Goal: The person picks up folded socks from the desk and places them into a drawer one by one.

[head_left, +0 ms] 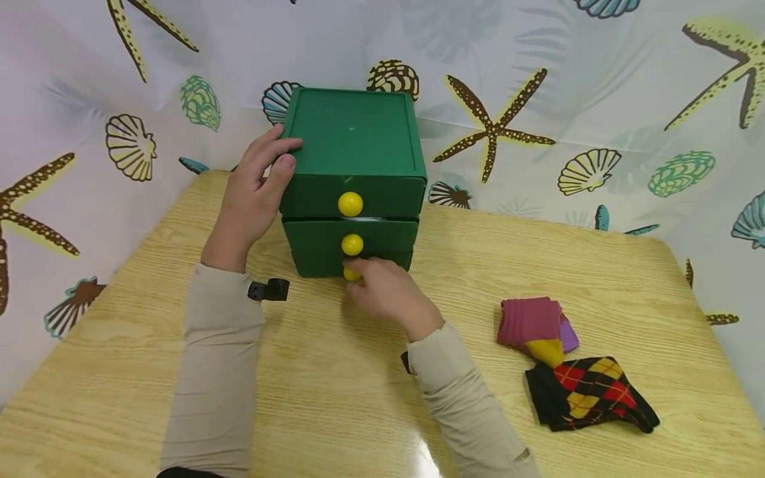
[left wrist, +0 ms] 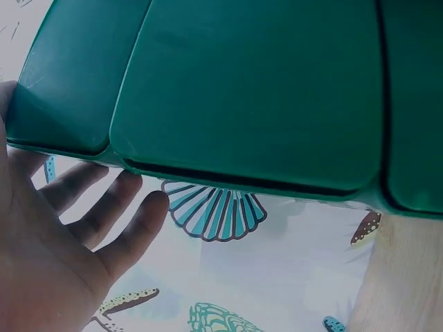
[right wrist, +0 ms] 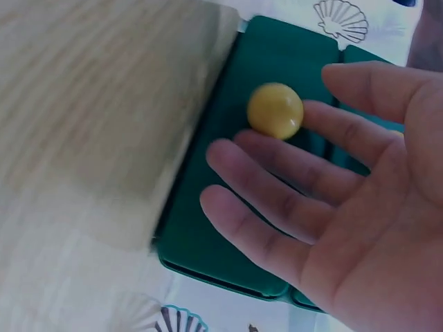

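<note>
A green plastic drawer cabinet (head_left: 352, 133) has three stacked drawers, each with a round yellow knob. My left hand (head_left: 254, 182) rests against the cabinet's upper left side, thumb and a finger at the top edge. In the left wrist view, its spread fingers (left wrist: 104, 214) lie along the cabinet's back edge. My right hand (head_left: 391, 292) is at the bottom knob (right wrist: 275, 111), partly covering it in the head view. From the right wrist, its fingers (right wrist: 277, 197) look extended, fingertips right at the knob and thumb apart from it. Above are the middle knob (head_left: 352, 244) and the top knob (head_left: 350, 204).
Right of the cabinet on the wooden table (head_left: 323, 398) lie a folded maroon sock (head_left: 528, 322) with yellow and purple parts and a black, red and yellow argyle sock (head_left: 597, 393). A white curtain (head_left: 358, 40) with shells and starfish hangs behind.
</note>
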The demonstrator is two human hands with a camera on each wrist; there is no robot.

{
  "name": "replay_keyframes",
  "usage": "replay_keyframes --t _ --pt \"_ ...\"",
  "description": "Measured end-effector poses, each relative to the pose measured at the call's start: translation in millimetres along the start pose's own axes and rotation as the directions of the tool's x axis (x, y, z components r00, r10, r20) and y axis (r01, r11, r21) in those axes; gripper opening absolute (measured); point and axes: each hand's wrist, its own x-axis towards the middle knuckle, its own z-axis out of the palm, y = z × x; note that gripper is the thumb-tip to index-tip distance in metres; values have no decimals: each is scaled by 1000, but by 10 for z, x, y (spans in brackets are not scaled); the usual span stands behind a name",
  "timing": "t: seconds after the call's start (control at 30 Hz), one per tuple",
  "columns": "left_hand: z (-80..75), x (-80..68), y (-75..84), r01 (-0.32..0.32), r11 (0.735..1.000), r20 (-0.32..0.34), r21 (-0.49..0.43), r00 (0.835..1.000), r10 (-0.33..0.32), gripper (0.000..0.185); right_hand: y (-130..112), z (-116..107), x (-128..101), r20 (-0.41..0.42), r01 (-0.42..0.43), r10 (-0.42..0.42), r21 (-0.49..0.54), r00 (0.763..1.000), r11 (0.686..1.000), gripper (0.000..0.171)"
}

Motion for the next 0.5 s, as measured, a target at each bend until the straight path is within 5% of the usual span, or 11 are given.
replay_keyframes --t 0.17,0.3,0.5 --pt "-16 6 21 3 1000 38 -28 999 -2 50 -63 -88 -73 80 -39 38 7 996 999 39" --pt "-55 1 44 64 998 132 5 989 -64 64 -151 -154 -145 170 -63 63 -6 983 998 37" --pt "-102 -59 68 218 968 271 124 931 -244 110 -239 -213 -230 272 -38 48 -41 961 998 30"
